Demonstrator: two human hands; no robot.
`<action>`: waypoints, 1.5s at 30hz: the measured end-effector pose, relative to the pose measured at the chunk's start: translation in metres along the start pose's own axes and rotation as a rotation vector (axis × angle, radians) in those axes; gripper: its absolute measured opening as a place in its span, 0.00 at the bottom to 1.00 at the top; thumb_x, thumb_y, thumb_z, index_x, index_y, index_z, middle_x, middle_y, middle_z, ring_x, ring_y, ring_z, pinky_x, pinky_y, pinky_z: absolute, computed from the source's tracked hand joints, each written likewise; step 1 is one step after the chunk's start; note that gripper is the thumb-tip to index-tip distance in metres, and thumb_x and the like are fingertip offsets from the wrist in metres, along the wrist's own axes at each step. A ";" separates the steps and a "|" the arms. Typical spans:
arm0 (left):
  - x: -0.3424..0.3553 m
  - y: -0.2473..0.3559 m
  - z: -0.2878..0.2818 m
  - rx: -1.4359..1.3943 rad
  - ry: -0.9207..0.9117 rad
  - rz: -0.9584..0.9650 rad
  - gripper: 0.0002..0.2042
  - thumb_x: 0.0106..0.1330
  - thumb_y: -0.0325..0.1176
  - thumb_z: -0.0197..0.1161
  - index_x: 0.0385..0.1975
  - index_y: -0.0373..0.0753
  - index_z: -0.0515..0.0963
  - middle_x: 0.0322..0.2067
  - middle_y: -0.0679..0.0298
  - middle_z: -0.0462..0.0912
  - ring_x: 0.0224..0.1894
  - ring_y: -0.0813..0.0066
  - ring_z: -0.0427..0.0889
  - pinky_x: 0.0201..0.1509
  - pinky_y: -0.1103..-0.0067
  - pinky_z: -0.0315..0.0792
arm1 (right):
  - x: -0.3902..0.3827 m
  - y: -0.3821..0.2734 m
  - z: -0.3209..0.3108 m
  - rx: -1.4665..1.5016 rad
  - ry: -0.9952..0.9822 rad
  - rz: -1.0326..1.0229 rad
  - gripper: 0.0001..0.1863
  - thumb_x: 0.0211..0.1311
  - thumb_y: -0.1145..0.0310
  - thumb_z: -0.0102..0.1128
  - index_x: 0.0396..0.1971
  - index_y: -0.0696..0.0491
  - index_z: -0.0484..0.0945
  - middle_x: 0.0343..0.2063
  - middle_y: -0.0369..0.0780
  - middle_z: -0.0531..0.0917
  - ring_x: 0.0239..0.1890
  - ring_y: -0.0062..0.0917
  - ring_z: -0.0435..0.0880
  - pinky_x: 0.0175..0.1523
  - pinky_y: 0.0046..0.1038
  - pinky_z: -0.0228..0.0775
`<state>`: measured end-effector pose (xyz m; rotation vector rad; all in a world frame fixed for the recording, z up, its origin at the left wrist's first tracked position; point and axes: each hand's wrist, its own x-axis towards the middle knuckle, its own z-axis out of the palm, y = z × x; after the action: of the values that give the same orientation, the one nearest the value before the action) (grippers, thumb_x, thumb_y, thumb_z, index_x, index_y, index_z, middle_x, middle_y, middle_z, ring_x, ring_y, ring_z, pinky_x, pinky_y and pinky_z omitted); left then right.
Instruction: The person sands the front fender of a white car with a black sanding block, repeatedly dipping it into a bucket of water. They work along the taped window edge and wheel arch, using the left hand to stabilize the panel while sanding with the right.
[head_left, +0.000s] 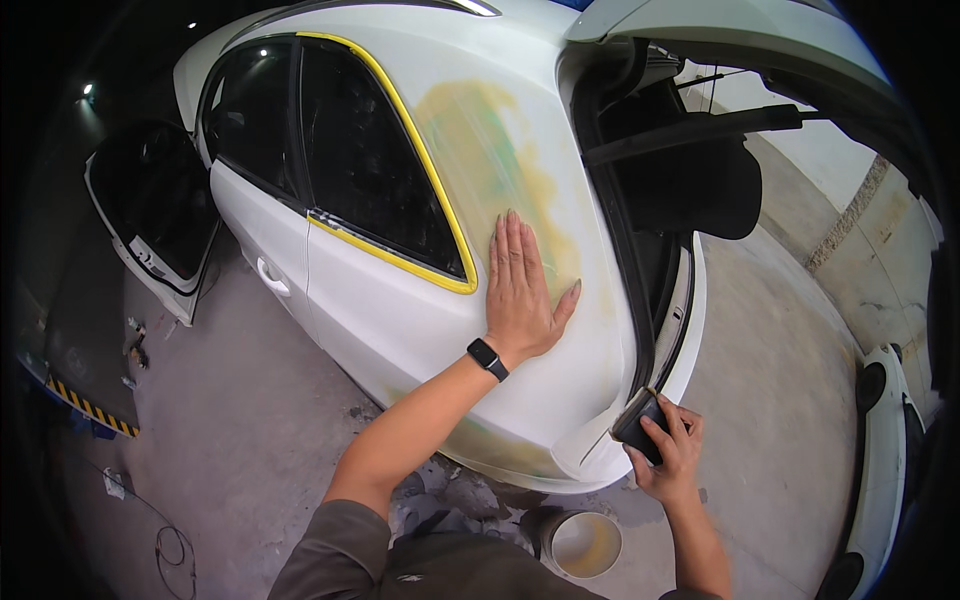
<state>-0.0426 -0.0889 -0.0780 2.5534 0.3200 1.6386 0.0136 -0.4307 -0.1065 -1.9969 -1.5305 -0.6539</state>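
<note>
Our empty left hand (524, 300) lies flat on the white car's (395, 300) blotchy yellow-green patch (482, 150). Near the rear edge (622, 320), our right hand (674, 458) grips a black block (641, 430). Our shirt (470, 572) bears a logo (411, 577).

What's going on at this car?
A person has the bare left hand laid flat on the white car's rear side panel, fingers pointing up over the lower part of a yellow-green patch. The right hand has a grip on a dark rectangular block near the rear corner; contact with the bodywork isn't clear. Bright yellow tape edges the rear side window, the white tailgate is raised, and a round bucket stands on the floor.
</note>
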 end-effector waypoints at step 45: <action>-0.413 0.251 -0.005 -1.281 -1.817 -1.130 0.17 0.73 0.44 0.71 0.42 0.33 0.83 0.34 0.66 0.88 0.32 0.82 0.86 0.35 0.81 0.80 | -0.364 -0.140 0.057 0.636 0.418 1.957 0.29 0.80 0.49 0.55 0.60 0.62 0.77 0.43 0.40 0.87 0.42 0.21 0.86 0.51 0.26 0.77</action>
<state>-0.1815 -0.4257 -0.3959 1.2569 0.2205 -0.8281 -0.2059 -0.6209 -0.3733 -1.6426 0.6859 0.2692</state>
